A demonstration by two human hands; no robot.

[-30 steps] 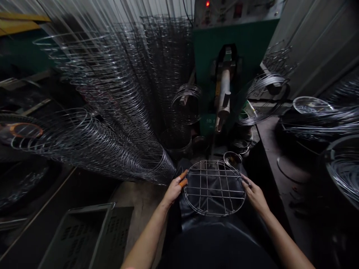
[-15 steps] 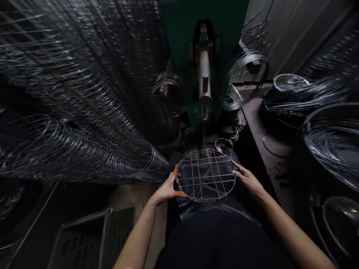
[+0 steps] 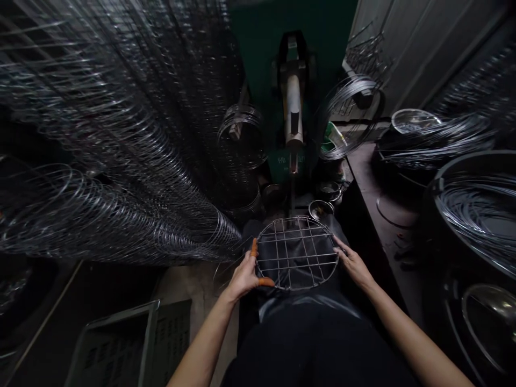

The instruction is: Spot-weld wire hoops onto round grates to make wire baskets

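Note:
Between my hands is a round wire rack (image 3: 297, 252), crossed by a grid of thin metal rods, above my dark apron (image 3: 306, 328). My left hand (image 3: 246, 274), with orange covers on its thumb and a finger, is closed on the rack's left rim. The right rim is gripped by my right hand (image 3: 351, 262), its fingers partly hidden. Just beyond the rack, the copper-coloured tip (image 3: 294, 163) of a green machine (image 3: 258, 70) points downward.
Dense stacks of wire rings (image 3: 161, 204) fill the left side. On the right are a tub (image 3: 447, 166) of metal wires and a wire bundle (image 3: 451, 140). A small bowl (image 3: 321, 209) stands behind the rack. A green crate (image 3: 116, 317) sits at lower left.
My left hand has shifted slightly to the right along the rim, and a thin wire loop now shows beside it. The rack stays held in both hands, nearly in place.

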